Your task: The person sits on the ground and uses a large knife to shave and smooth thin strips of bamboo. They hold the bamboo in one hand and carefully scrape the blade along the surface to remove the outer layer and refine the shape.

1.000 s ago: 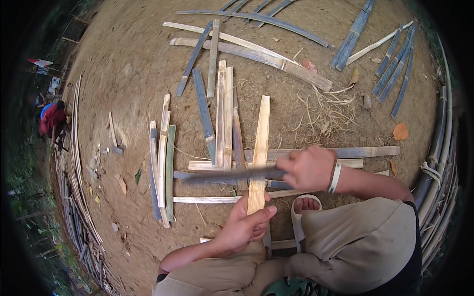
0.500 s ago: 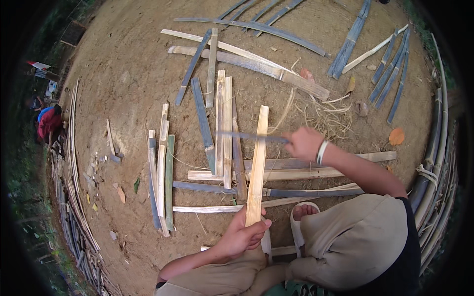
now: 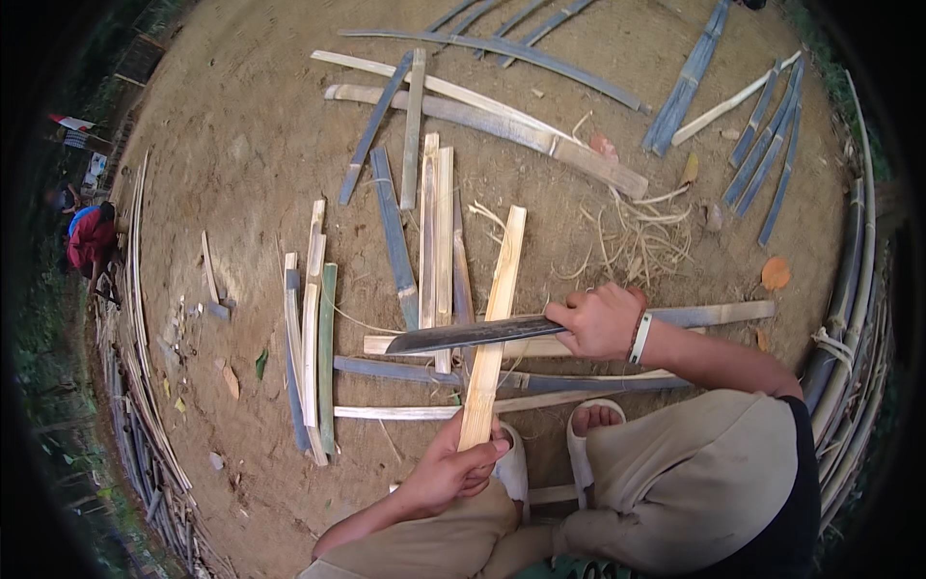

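Note:
My left hand (image 3: 451, 471) is closed round the lower end of a pale split bamboo strip (image 3: 494, 333), which slants upward and away from me. In my right hand (image 3: 603, 321) is a dark, broad-bladed machete (image 3: 468, 336), its handle hidden by the fingers. The blade lies across the strip about midway along and points left. Whether its edge bites into the bamboo I cannot tell. Below them on the soil are more bamboo strips, among them a pale one (image 3: 395, 412) and a green one (image 3: 328, 357).
Thin shavings (image 3: 646, 241) lie in a tangle beyond my right hand. Longer bamboo slats (image 3: 492, 130) cross the ground farther off. Bamboo poles (image 3: 837, 328) are stacked at the right edge and more poles (image 3: 145, 454) at the left. A person in red (image 3: 92, 236) bends at the far left.
The machete has come down along the strip toward my left hand, and my right hand has moved nearer to me. A curled shaving now shows beside the strip's upper part.

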